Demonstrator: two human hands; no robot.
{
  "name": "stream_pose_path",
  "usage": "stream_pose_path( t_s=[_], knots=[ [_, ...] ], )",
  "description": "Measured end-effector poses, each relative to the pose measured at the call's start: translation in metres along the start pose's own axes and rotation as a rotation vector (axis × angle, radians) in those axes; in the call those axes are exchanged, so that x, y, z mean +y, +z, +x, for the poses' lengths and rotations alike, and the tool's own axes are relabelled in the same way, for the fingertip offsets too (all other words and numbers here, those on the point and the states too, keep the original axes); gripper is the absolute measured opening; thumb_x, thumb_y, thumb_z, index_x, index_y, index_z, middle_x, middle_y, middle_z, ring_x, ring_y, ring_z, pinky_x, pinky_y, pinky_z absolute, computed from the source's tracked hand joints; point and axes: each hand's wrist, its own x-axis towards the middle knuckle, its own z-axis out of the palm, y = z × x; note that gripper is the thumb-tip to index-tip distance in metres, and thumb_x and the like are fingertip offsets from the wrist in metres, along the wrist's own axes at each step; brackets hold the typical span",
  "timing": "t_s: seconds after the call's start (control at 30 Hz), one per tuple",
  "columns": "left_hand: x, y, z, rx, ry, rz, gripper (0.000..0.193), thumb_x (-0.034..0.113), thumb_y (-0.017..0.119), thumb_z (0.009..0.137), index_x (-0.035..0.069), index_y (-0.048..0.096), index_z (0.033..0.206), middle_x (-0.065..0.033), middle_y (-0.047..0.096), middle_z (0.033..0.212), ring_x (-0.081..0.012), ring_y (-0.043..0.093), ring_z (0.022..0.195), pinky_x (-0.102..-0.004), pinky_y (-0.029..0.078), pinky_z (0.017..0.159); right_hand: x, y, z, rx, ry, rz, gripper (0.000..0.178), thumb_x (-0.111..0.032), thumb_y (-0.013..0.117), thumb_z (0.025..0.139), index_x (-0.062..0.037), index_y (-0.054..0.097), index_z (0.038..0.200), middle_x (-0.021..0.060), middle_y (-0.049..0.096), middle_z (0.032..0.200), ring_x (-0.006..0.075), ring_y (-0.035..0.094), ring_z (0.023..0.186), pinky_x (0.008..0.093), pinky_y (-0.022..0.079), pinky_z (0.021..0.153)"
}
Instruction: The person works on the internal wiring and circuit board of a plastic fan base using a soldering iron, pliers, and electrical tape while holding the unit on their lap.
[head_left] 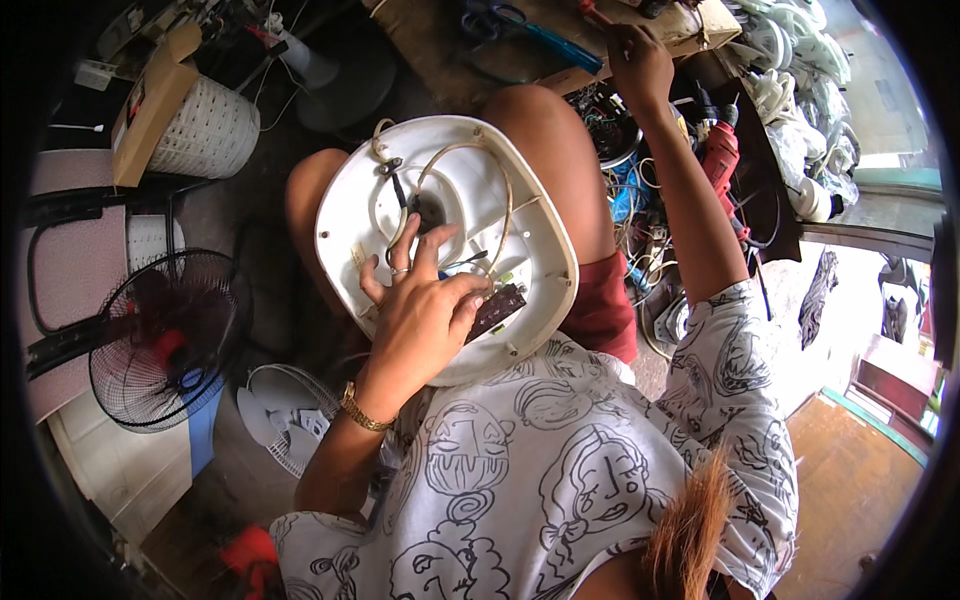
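On my lap lies a white plastic housing [545, 262], open side up, like the underside of a fan base. My left hand [425, 305] rests inside it with the fingers spread, nearest to loose wires and a dark brown circuit board [497, 312]. A beige cable [508, 200] loops across the housing and joins a black-sleeved wire near its centre. My right hand [640, 68] is stretched out over the bench at the far right. Its fingers close on a slim red thing [594, 12], cut off by the picture's top edge, whose kind I cannot make out.
On the wooden bench [420, 40] lie blue-handled scissors [490, 18] and a blue tool [560, 48]. A red power drill [720, 160] and tangled wires sit at the right. At the left are a black fan [165, 340], a white fan [285, 415] and a white basket [205, 130].
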Motion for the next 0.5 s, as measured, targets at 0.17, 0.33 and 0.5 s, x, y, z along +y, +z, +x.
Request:
stream_pose_path(
  t_s=[0.17, 0.33, 0.5],
  knots=[
    [0.006, -0.009, 0.009, -0.11, -0.091, -0.037, 0.01, 0.024, 0.08, 0.085, 0.018, 0.079, 0.093, -0.0077, 0.051, 0.147, -0.0363, 0.027, 0.152, -0.072, 0.015, 0.109, 0.005, 0.009, -0.009, 0.105, -0.102, -0.071, 0.018, -0.021, 0.068, 0.089, -0.0118, 0.077, 0.101, 0.0158, 0.07, 0.102, 0.04, 0.065, 0.093, 0.0469, 0.053, 0.083],
    [-0.006, -0.005, 0.017, -0.103, -0.147, -0.108, 0.004, 0.018, 0.075, 0.089, 0.015, 0.077, 0.091, -0.0085, 0.05, 0.148, -0.0387, 0.03, 0.151, -0.0709, 0.014, 0.11, 0.008, 0.022, 0.002, 0.056, -0.005, -0.239, 0.027, -0.027, 0.066, 0.092, -0.0143, 0.074, 0.115, 0.0174, 0.07, 0.113, 0.0431, 0.063, 0.108, 0.05, 0.051, 0.091],
    [-0.012, -0.008, 0.012, -0.131, -0.055, -0.128, 0.016, 0.013, 0.069, 0.094, 0.022, 0.081, 0.1, -0.0072, 0.047, 0.151, -0.039, 0.026, 0.153, -0.0774, 0.009, 0.108, -0.003, 0.024, 0.022, -0.173, 0.217, -0.295, 0.041, -0.044, 0.068, 0.092, -0.0114, 0.076, 0.115, 0.0136, 0.066, 0.128, 0.0398, 0.056, 0.123, 0.0551, 0.041, 0.104]
  ],
)
